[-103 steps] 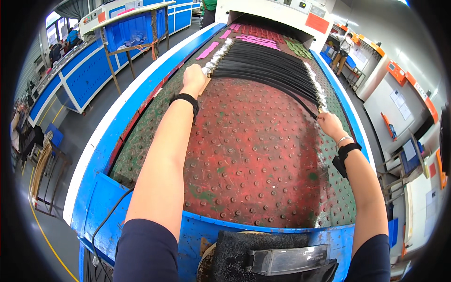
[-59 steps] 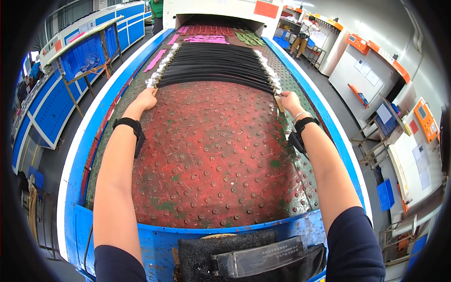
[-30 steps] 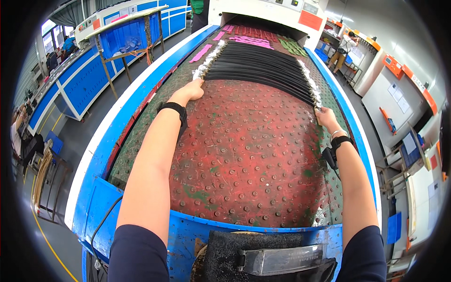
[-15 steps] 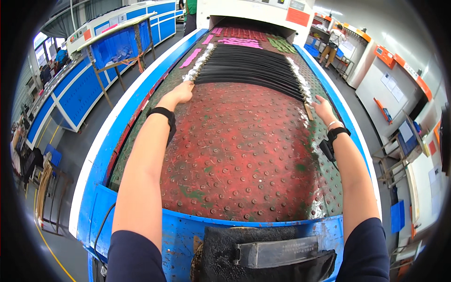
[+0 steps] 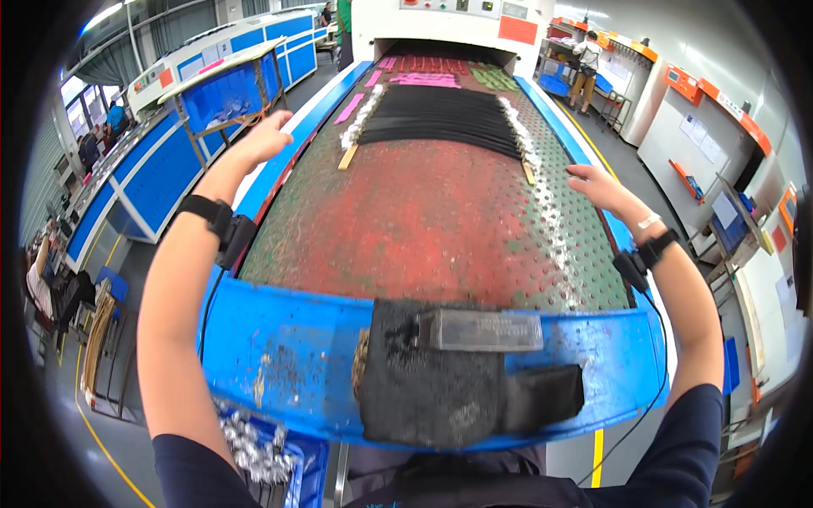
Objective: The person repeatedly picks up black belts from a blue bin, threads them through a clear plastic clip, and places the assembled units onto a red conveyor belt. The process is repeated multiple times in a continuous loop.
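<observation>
A row of long black strips (image 5: pixel 442 117) lies across the red and green studded conveyor belt (image 5: pixel 406 220). Crumpled silver foil (image 5: pixel 366 110) lines the strips' ends on both sides. A wooden stick (image 5: pixel 348 157) juts toward me at the left, and another wooden stick (image 5: pixel 529 173) at the right. My left hand (image 5: pixel 268 140) hovers by the belt's left edge, fingers apart and holding nothing. Over the belt's right side, my right hand (image 5: pixel 598 186) is held in the air, off the right stick, with loosely bent fingers and nothing in them.
Pink strips (image 5: pixel 423 80) and green strips (image 5: pixel 493 78) lie farther back, near the white machine's opening (image 5: pixel 449 51). A black pad (image 5: pixel 436 381) with a clear plastic box (image 5: pixel 483 330) rests on the blue front ledge (image 5: pixel 284 339). Below stands a blue crate (image 5: pixel 315 466) of foil-covered pieces.
My left hand has let go of the left end of the black strips and moved out to the left. My right hand has drawn away from the right end. The view now takes in the crate.
</observation>
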`<state>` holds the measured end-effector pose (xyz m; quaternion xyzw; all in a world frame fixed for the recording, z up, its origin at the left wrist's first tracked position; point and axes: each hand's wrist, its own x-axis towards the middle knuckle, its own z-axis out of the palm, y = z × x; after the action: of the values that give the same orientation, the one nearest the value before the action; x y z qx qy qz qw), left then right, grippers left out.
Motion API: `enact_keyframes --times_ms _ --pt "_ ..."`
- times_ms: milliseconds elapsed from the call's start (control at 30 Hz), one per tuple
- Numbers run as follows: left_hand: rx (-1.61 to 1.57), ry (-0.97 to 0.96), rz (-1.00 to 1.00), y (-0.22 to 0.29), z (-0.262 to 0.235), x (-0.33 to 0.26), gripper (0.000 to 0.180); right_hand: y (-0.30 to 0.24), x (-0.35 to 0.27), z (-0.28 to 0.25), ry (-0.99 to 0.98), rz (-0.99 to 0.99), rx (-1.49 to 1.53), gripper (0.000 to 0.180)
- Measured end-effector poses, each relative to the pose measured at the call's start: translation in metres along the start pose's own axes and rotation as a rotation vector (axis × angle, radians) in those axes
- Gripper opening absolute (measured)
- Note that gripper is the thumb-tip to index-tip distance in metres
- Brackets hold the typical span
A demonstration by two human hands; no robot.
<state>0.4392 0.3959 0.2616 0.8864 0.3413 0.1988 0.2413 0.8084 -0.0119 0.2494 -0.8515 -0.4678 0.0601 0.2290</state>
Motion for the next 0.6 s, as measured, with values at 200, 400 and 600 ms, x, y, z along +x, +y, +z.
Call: enact_keyframes --times_ms 200,400,600 --pt "-0.477 0.18 0.164 0.038 -0.071 -0.178 0.046 -0.078 -0.192 0.001 0.112 -0.446 -0.187 0.044" --pt "-0.791 0.36 0.361 0.109 -0.119 -0.329 0.048 -0.097 -0.322 0.057 -0.018 -0.304 -0.221 0.044" --pt "-0.85 0.702 0.175 0.151 -0.123 -0.491 0.051 -0.068 -0.352 0.091 0.059 -0.421 -0.362 0.025"
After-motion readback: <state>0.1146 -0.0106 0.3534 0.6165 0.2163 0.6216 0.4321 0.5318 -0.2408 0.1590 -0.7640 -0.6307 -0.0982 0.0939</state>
